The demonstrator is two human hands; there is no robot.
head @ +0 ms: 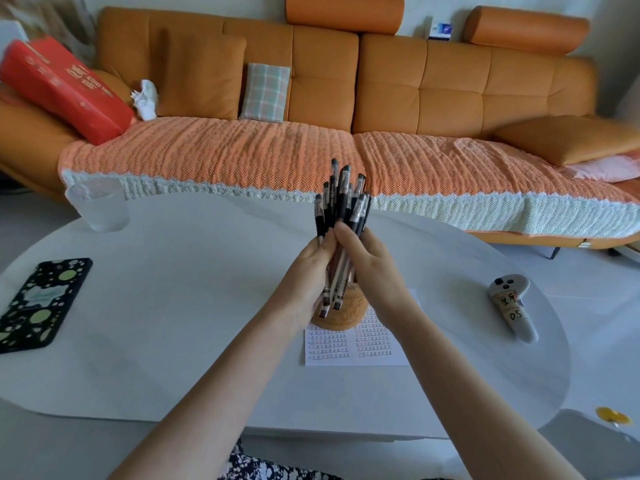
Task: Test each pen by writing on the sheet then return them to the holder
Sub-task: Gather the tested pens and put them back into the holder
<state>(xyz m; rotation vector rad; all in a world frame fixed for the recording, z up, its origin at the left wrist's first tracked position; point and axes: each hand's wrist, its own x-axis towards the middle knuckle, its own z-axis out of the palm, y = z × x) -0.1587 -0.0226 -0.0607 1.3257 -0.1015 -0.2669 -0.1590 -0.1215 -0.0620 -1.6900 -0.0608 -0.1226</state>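
Observation:
A bundle of several black-capped pens (341, 206) stands upright above the table, caps up. My left hand (308, 268) and my right hand (372, 261) both grip the bundle from opposite sides, fingers curled round the barrels. The pen tips hang just over a round tan woven holder (341, 315), partly hidden behind my hands. The holder stands on the far edge of a white sheet (356, 344) covered with rows of small written marks.
A phone in a black spotted case (38, 303) lies at the table's left. A clear cup (98, 206) stands far left. A grey controller (512, 306) lies at the right. An orange sofa (346, 98) runs behind the white table (173, 323).

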